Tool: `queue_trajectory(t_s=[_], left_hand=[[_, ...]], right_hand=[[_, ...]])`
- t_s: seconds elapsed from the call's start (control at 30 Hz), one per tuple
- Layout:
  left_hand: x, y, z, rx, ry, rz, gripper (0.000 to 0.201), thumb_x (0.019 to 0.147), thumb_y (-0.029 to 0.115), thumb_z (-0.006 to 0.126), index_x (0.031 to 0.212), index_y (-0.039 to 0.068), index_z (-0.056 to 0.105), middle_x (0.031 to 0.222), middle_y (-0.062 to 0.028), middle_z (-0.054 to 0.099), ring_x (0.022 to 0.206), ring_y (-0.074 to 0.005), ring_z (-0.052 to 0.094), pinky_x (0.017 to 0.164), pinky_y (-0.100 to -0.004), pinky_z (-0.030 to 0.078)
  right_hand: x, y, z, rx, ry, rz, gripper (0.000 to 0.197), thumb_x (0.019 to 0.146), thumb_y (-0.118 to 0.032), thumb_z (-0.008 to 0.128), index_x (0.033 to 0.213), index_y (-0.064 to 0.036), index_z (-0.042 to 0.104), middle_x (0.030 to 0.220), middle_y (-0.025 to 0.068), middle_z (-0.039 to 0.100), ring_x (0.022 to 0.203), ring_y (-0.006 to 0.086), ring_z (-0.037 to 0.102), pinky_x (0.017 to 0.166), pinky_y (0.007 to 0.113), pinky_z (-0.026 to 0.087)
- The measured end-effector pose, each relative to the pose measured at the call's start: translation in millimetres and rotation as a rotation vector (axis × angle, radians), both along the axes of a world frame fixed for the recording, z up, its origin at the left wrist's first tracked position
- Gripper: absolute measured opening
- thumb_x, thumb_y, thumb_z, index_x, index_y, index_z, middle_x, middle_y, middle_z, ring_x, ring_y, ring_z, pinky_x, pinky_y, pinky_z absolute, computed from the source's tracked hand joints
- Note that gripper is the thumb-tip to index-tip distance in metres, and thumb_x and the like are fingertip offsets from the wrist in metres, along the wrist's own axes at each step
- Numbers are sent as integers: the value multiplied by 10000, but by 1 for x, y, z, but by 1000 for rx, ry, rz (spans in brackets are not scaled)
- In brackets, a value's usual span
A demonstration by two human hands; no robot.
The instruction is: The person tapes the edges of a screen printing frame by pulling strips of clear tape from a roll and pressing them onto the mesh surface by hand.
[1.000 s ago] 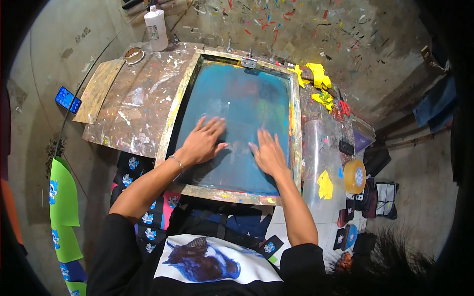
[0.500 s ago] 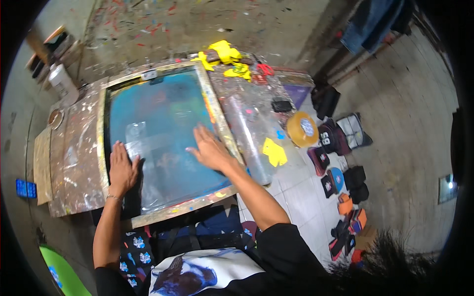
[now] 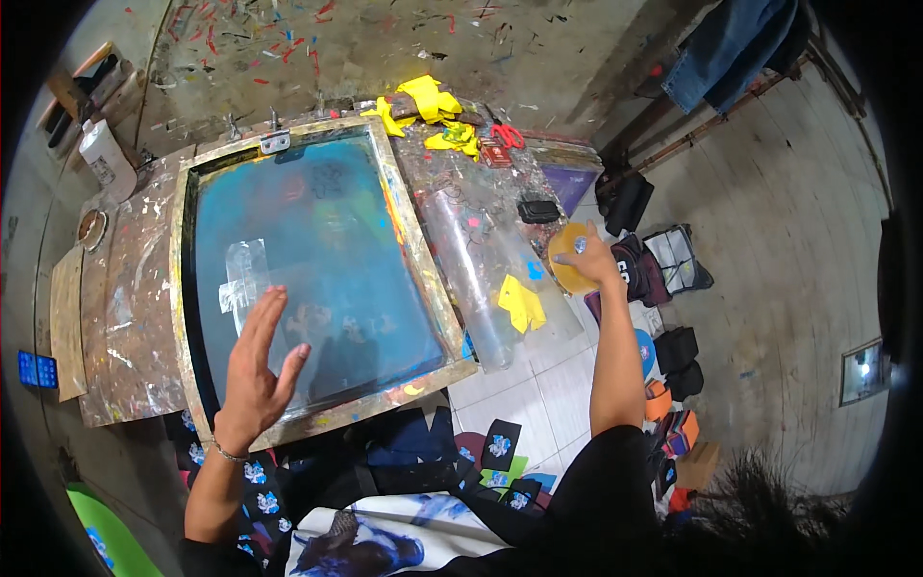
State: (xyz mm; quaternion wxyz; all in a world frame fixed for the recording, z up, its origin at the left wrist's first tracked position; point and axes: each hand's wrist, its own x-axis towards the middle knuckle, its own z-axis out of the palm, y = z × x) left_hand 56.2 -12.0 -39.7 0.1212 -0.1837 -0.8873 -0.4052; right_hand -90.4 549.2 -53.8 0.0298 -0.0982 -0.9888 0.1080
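A wooden-framed screen-printing screen (image 3: pixel 317 279) with blue-green mesh lies on the worktable before me. Short strips of clear tape (image 3: pixel 246 274) cross on the mesh at its left part. My left hand (image 3: pixel 258 375) is held over the screen's lower left, fingers stretched and thumb apart, holding nothing. Out to the right, my right hand (image 3: pixel 594 262) is on a wide roll of amber tape (image 3: pixel 565 274), its thumb across the roll's face and a finger at the far rim. The other fingers are mostly hidden.
Right of the screen lie a clear plastic sheet (image 3: pixel 471 279), a yellow scrap (image 3: pixel 522 303) and a black case (image 3: pixel 538 212). Yellow rags (image 3: pixel 428 101) and red scissors (image 3: pixel 508 137) sit at the back. A white bottle (image 3: pixel 108 159) stands at the left. Caps and pouches (image 3: pixel 678 356) cover the floor.
My right hand has left the mesh and reached right to the tape roll, which stays in place. My left hand has lifted off the screen's left side and turned, fingers still straight.
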Motion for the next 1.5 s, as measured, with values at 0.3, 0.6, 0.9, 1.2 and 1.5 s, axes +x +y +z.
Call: queue_trajectory(t_s=[0.3, 0.6, 0.9, 1.2, 1.5], left_hand=[[-7, 39, 7, 90, -8, -125, 449, 890, 94, 683, 1302, -28, 554, 1337, -238, 589, 1251, -413, 565, 1052, -443, 448], [15, 26, 4, 78, -77, -140, 441, 884, 91, 695, 1291, -14, 564, 1270, -229, 616, 1159, -412, 600, 1004, -454, 477], [31, 16, -13, 135, -37, -124, 404, 901, 186, 712, 1225, -19, 584, 1209, -202, 636, 1106, -388, 612, 948, -444, 510], [48, 4, -23, 111, -99, -116, 412, 895, 164, 711, 1245, -15, 589, 1229, -205, 632, 1133, -385, 606, 966, -437, 502], [61, -12, -26, 123, -112, -75, 411, 906, 204, 702, 1237, -12, 588, 1230, -199, 634, 1125, -390, 600, 966, -458, 491]], right_hand=[[-34, -25, 7, -2, -119, -56, 903, 676, -485, 853, 1329, 63, 555, 1252, 305, 629, 1166, 438, 616, 1018, 444, 483], [-64, -51, 8, 227, -285, -140, 467, 766, -251, 753, 1146, 13, 686, 1160, 270, 680, 1140, 401, 645, 997, 454, 508], [-81, -33, -16, 414, -328, -145, 287, 796, -118, 664, 1042, 14, 733, 1147, 267, 684, 1136, 405, 648, 971, 468, 523], [-72, -57, -22, 250, -85, -393, 334, 822, -152, 693, 1114, 10, 690, 1202, 248, 676, 1143, 377, 657, 979, 454, 527], [-52, -64, -6, 148, 129, -504, 305, 802, -162, 702, 1052, 11, 719, 1120, 258, 697, 1082, 402, 671, 933, 463, 538]])
